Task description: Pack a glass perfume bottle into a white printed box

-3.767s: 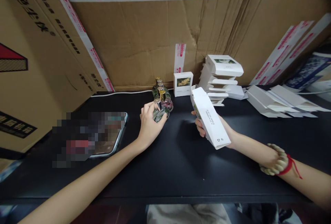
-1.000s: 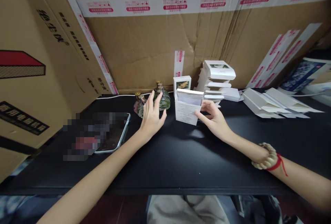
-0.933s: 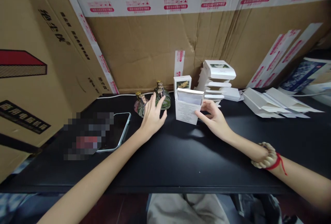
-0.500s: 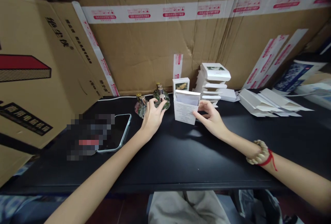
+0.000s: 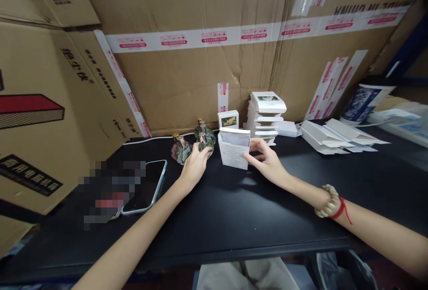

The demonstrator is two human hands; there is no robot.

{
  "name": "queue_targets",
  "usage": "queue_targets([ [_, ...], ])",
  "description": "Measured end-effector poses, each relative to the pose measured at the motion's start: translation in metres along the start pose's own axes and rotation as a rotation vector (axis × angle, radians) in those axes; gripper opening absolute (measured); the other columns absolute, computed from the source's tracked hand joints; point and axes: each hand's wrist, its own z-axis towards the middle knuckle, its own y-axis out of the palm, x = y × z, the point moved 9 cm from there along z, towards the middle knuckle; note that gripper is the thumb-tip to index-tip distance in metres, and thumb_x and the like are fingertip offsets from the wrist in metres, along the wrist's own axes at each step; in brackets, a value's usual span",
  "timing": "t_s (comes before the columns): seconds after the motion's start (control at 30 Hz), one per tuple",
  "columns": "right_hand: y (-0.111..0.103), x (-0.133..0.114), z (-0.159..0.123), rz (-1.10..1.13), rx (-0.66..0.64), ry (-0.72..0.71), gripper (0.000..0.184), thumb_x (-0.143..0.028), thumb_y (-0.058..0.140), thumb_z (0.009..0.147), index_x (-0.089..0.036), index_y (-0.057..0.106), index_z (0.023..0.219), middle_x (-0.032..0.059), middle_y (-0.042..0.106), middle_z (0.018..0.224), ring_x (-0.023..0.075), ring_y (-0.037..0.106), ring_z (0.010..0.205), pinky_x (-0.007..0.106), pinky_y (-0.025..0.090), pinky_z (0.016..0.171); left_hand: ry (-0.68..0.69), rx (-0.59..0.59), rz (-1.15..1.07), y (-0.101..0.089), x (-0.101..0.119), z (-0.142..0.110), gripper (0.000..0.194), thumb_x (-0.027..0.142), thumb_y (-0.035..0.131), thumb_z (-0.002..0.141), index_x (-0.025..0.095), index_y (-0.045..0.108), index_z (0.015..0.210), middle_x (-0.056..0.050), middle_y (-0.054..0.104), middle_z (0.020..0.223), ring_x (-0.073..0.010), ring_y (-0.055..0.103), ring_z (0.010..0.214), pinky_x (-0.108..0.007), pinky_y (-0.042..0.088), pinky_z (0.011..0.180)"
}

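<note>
My left hand is closed around the nearest of several small glass perfume bottles, its fingers low on the body. This perfume bottle has a silver cap and stands upright. Other perfume bottles with gold or silver caps stand just behind and to the left. My right hand grips the right side of a small white carton, thumb in front. The carton stands upright on the black table, its top open and printed text facing me. Right behind it is another white box with a flower picture.
A stack of white boxes stands at the back, with flattened white cartons to its right. On the left lies a phone beside a blurred patch. Large cardboard sheets wall the back and left. A blue-and-white cup stands far right.
My left hand has lowered from above the caps to the front perfume bottle's body and closed on it. My right hand still holds the carton. The camera view has tilted slightly.
</note>
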Motion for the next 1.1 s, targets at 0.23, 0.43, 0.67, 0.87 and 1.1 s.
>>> queue_targets([
  [0.23,-0.005,-0.001,0.000,-0.060,0.036,-0.021,0.036,-0.041,0.062,0.081,-0.022,0.048,0.108,0.0068,0.059,0.103,0.0191,0.059,0.094,0.032,0.056,0.071,0.074,-0.038,-0.004,0.000,0.011,-0.005,0.034,0.016,0.040,0.092,0.023,0.059,0.119,-0.011,0.047,0.121,-0.0241,0.062,0.098,-0.038,0.053,0.083],
  [0.43,-0.013,-0.003,-0.002,-0.118,0.100,-0.037,0.038,-0.040,0.063,0.080,-0.022,0.050,0.111,0.0083,0.059,0.108,0.0220,0.058,0.101,0.038,0.055,0.077,0.069,-0.052,-0.085,-0.001,0.022,-0.011,0.041,0.023,0.040,0.094,0.026,0.044,0.135,-0.009,0.047,0.126,-0.0218,0.062,0.098,-0.035,0.054,0.081],
  [0.67,-0.012,-0.001,-0.002,-0.126,0.103,-0.043,0.039,-0.040,0.063,0.079,-0.022,0.050,0.112,0.0084,0.059,0.109,0.0233,0.057,0.104,0.038,0.056,0.077,0.119,0.056,-0.239,-0.011,0.025,-0.017,0.035,0.019,0.043,0.092,0.024,0.049,0.126,-0.005,0.054,0.122,-0.0164,0.061,0.099,-0.028,0.052,0.083],
  [0.87,-0.018,0.000,0.001,-0.142,0.157,-0.034,0.037,-0.038,0.063,0.078,-0.022,0.051,0.109,0.0089,0.059,0.110,0.0240,0.056,0.105,0.038,0.057,0.076,0.552,0.295,0.022,-0.035,0.065,-0.037,0.041,0.002,0.039,0.085,0.023,0.059,0.114,-0.010,0.058,0.116,-0.0195,0.061,0.103,-0.030,0.052,0.081],
  [1.1,-0.008,-0.003,0.000,-0.115,0.054,-0.049,0.037,-0.037,0.061,0.081,-0.021,0.050,0.112,0.0100,0.057,0.114,0.0242,0.055,0.109,0.034,0.058,0.072,0.880,0.643,0.048,-0.074,0.104,-0.077,0.029,0.033,0.062,0.079,0.023,0.055,0.105,-0.005,0.066,0.107,-0.0181,0.063,0.101,-0.029,0.049,0.088],
])
